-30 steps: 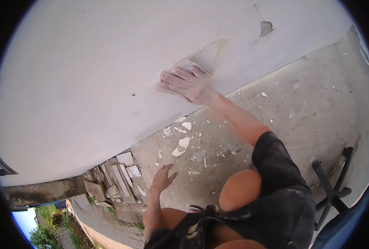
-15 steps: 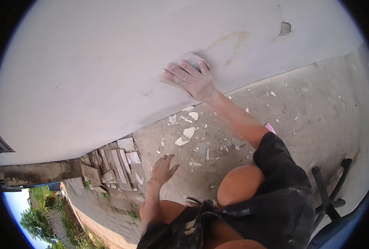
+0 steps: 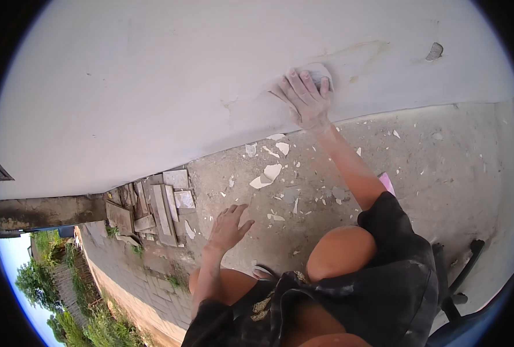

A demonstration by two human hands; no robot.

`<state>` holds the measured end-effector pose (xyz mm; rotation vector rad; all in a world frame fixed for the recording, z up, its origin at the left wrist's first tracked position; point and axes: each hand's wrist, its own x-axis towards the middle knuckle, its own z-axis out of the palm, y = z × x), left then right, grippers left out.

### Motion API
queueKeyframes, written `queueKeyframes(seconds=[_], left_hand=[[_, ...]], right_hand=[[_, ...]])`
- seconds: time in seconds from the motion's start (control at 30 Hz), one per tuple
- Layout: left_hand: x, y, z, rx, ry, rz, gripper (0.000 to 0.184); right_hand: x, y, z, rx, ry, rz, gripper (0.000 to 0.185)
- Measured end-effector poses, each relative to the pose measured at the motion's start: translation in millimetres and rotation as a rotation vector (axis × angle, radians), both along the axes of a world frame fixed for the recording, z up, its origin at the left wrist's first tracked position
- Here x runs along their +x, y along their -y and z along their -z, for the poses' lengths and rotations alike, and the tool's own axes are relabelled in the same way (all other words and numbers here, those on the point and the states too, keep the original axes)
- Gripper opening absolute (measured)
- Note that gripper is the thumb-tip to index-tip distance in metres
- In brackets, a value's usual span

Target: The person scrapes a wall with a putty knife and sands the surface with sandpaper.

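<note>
My right hand (image 3: 307, 103), coated in pale dust, presses a sheet of sandpaper (image 3: 320, 74) flat against the white wall (image 3: 153, 87). The sheet's edges show past the fingertips and beside the wrist. Brownish stains mark the wall just beyond this hand, and a grey chipped hole (image 3: 435, 52) lies farther right. Over the concrete floor hangs my left hand (image 3: 228, 226), its thumb apart from the fingers and nothing in it. White flakes (image 3: 267, 176) are scattered on the floor between the left hand and the wall.
Stacked boards and tiles (image 3: 164, 211) lie by the wall at the left. A black chair base (image 3: 462, 277) stands at the lower right. Something pink (image 3: 386, 183) is on the floor beside my right arm. Plants (image 3: 40, 283) show outside, lower left.
The view has shifted, so the hole and stains sit farther right. My right hand has moved right along the wall with the sandpaper. My left hand stays free over the floor.
</note>
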<state>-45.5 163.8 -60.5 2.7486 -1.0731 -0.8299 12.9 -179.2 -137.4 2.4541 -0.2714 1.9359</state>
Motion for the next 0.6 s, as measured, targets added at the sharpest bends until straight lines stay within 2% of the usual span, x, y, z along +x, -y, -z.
queueKeyframes(seconds=[0.07,0.13,0.2,0.23,0.27,0.3,0.37,0.47,0.57,0.6], left_hand=[[-2,2,-2,-0.009,0.0,-0.007,0.048],[-4,3,-1,0.002,0.015,0.019,0.048],[-3,13,1,-0.038,-0.031,0.041,0.048],[-4,15,0,-0.049,-0.056,0.053,0.048],[-4,13,1,-0.036,-0.066,0.055,0.048],[-1,13,7,-0.033,-0.069,0.058,0.048],[0,10,11,-0.003,-0.045,0.05,0.048],[3,6,8,0.03,0.019,0.019,0.048],[-3,9,-1,-0.003,-0.015,0.007,0.048],[-4,11,-1,0.005,-0.039,0.008,0.048]], right_hand=[[-23,53,-25,0.396,0.279,0.052,0.041],[-20,53,-41,0.498,0.46,0.019,0.041],[2,24,-34,0.435,0.436,-0.075,0.041],[17,-8,-8,0.335,0.306,-0.149,0.04],[24,-30,13,0.141,0.159,-0.135,0.038],[26,-40,12,-0.063,0.016,-0.12,0.037],[13,-19,13,-0.198,-0.08,-0.066,0.037],[-25,59,-19,0.136,0.175,0.007,0.041],[-49,93,-70,0.916,0.667,-0.029,0.054],[-44,80,-69,0.786,0.574,-0.028,0.054]])
